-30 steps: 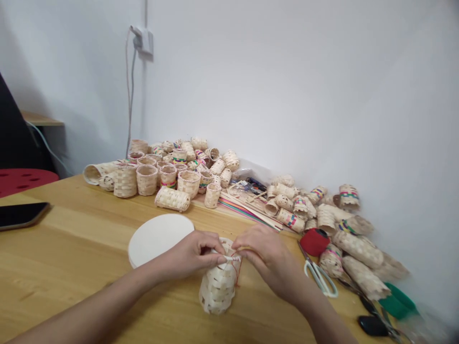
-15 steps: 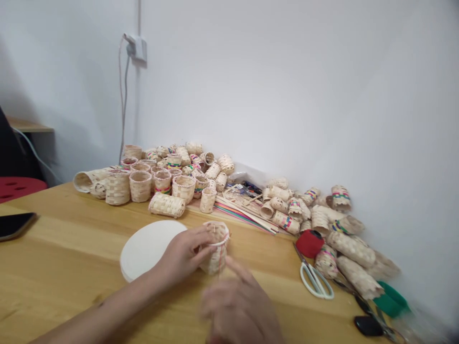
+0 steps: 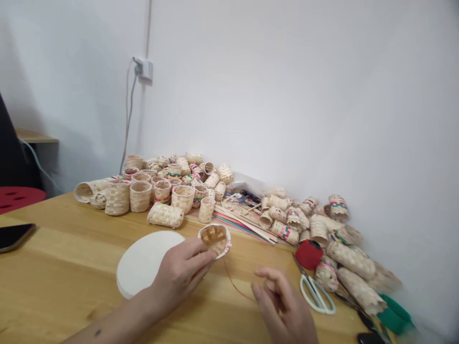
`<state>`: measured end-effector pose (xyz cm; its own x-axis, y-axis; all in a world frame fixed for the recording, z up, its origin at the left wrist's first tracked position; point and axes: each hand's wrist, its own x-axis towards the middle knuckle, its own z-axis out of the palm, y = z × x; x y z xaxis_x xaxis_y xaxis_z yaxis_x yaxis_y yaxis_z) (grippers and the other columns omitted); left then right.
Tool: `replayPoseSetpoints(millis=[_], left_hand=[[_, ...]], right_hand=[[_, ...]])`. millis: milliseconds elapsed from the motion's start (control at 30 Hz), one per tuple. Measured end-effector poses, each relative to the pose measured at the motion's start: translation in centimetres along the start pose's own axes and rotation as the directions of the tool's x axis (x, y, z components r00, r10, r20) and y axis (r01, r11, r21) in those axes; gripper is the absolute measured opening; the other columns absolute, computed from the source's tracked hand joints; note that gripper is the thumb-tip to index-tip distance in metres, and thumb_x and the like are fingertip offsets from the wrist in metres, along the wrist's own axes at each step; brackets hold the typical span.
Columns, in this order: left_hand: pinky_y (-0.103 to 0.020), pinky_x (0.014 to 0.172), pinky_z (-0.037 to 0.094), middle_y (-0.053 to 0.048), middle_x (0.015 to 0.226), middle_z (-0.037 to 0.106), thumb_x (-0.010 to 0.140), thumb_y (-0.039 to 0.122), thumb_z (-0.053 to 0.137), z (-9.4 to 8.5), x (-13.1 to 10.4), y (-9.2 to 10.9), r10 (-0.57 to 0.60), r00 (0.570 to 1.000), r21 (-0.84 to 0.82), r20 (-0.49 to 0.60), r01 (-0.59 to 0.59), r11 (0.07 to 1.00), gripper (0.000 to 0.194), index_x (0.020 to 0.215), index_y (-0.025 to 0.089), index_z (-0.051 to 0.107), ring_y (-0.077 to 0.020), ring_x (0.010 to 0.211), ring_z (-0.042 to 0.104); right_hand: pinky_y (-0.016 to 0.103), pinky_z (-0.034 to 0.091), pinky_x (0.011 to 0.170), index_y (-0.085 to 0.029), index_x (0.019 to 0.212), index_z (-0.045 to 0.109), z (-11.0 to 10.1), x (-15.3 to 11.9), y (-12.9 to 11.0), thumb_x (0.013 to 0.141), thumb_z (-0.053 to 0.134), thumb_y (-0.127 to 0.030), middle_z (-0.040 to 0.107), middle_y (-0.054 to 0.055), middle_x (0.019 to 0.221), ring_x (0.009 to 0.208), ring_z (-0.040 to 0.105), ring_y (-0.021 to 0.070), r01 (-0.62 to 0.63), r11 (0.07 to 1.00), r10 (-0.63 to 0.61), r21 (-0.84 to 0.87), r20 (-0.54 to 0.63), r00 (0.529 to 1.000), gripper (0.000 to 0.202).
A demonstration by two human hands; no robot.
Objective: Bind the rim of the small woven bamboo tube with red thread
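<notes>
My left hand (image 3: pixel 182 267) is closed round a small woven bamboo basket (image 3: pixel 215 239), thumb and fingers on its near side. The basket is tilted, so its open mouth and brown inside face me. White binding with reddish stitches runs along its rim. A thin red thread (image 3: pixel 234 283) hangs from the rim in a slack curve and reaches my right hand (image 3: pixel 281 306). That hand has curled fingers at the thread's end; its grip on the thread is partly hidden. Beside my left forearm lies a round white disc (image 3: pixel 143 263).
Several woven baskets (image 3: pixel 139 196) stand and lie along the wall. Coloured strips (image 3: pixel 244 224) lie among them. To the right are white-handled scissors (image 3: pixel 317 294), a red thread spool (image 3: pixel 309 254) and a green roll (image 3: pixel 396 315). A phone (image 3: pixel 16 236) rests at the left.
The basket has been tipped so its mouth turns toward me. My right hand has moved right, away from the basket, and the thread now stretches between them.
</notes>
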<state>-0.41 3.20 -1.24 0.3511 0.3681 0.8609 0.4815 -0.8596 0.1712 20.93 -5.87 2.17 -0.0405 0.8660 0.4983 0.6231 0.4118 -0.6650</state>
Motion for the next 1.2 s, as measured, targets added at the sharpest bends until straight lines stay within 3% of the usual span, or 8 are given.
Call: replayPoseSetpoints(millis=[67,300,400,533,600,867,1000,1200], left_hand=[[-0.021,0.058,0.038,-0.004,0.077,0.061,0.093,0.015,0.049,-0.2,0.2,0.4,0.047,0.999,0.014,-0.008,-0.047,0.999,0.017,0.093,0.018,0.066,-0.0132,0.067,0.053],[-0.023,0.054,0.034,-0.005,0.071,0.061,0.093,0.013,0.049,-0.2,0.2,0.7,0.162,0.986,0.063,0.032,-0.164,0.985,0.017,0.096,0.015,0.065,-0.0150,0.063,0.047],[-0.024,0.055,0.035,-0.005,0.072,0.061,0.092,0.011,0.050,0.0,0.0,0.6,0.155,0.988,0.065,0.029,-0.156,0.986,0.016,0.098,0.014,0.065,-0.0156,0.064,0.047],[-0.024,0.059,0.040,-0.007,0.082,0.063,0.092,0.011,0.050,0.2,0.0,0.7,0.087,0.996,0.036,-0.029,-0.086,0.996,0.019,0.105,0.015,0.063,-0.0165,0.070,0.052],[-0.023,0.058,0.039,-0.006,0.079,0.061,0.093,0.013,0.050,0.3,0.0,0.6,0.050,0.998,0.027,-0.039,-0.048,0.998,0.023,0.111,0.017,0.063,-0.0159,0.069,0.051],[-0.021,0.054,0.037,-0.003,0.071,0.053,0.092,0.014,0.048,0.3,-0.5,-0.4,-0.126,0.992,-0.060,0.011,0.127,0.990,0.028,0.110,0.020,0.068,-0.0141,0.062,0.050],[-0.021,0.054,0.039,-0.003,0.072,0.054,0.092,0.018,0.049,0.4,-0.3,-0.6,-0.191,0.982,-0.113,0.007,0.190,0.975,0.027,0.110,0.020,0.069,-0.0139,0.063,0.053],[-0.021,0.058,0.044,-0.004,0.074,0.057,0.092,0.021,0.049,0.5,-0.4,-0.6,-0.218,0.976,-0.124,0.029,0.220,0.968,0.026,0.108,0.021,0.070,-0.0147,0.066,0.056]], right_hand=[[0.023,0.036,0.046,-0.020,0.091,0.064,1.5,1.6,0.9,0.087,0.056,-0.039,0.039,-0.007,0.049,0.044,0.045,0.0125,-0.028,0.998,0.026,-0.060,-0.031,0.999,0.021],[0.020,0.029,0.046,-0.019,0.070,0.060,4.3,4.0,0.8,0.089,0.052,-0.038,0.040,-0.007,0.049,0.045,0.041,0.0096,-0.026,0.999,0.027,-0.047,0.017,0.999,0.029],[0.022,0.030,0.049,-0.018,0.065,0.057,4.8,3.9,0.7,0.093,0.047,-0.029,0.047,-0.005,0.052,0.047,0.044,0.0105,0.130,0.975,-0.141,-0.179,-0.051,0.989,0.032],[0.025,0.032,0.055,-0.017,0.070,0.058,5.8,3.4,1.2,0.094,0.043,-0.018,0.055,0.001,0.060,0.056,0.050,0.0142,0.412,0.819,-0.483,-0.399,-0.091,0.871,0.028],[0.025,0.033,0.056,-0.018,0.073,0.060,6.0,3.2,1.6,0.094,0.043,-0.016,0.055,0.001,0.060,0.056,0.051,0.0147,0.472,0.779,-0.544,-0.412,-0.071,0.836,0.026],[0.022,0.036,0.046,-0.020,0.091,0.065,5.3,3.2,2.1,0.090,0.054,-0.039,0.049,-0.006,0.050,0.041,0.046,0.0126,0.179,0.953,-0.209,-0.243,-0.106,0.972,0.023],[0.023,0.037,0.049,-0.021,0.086,0.066,5.8,3.6,2.0,0.084,0.063,-0.035,0.058,-0.004,0.056,0.048,0.053,0.0140,0.122,0.955,-0.134,-0.271,-0.026,0.991,0.014],[0.023,0.039,0.058,-0.020,0.078,0.066,7.5,4.2,2.2,0.086,0.058,-0.024,0.068,0.000,0.070,0.063,0.063,0.0153,0.177,0.956,-0.176,-0.233,0.028,0.984,0.012]])
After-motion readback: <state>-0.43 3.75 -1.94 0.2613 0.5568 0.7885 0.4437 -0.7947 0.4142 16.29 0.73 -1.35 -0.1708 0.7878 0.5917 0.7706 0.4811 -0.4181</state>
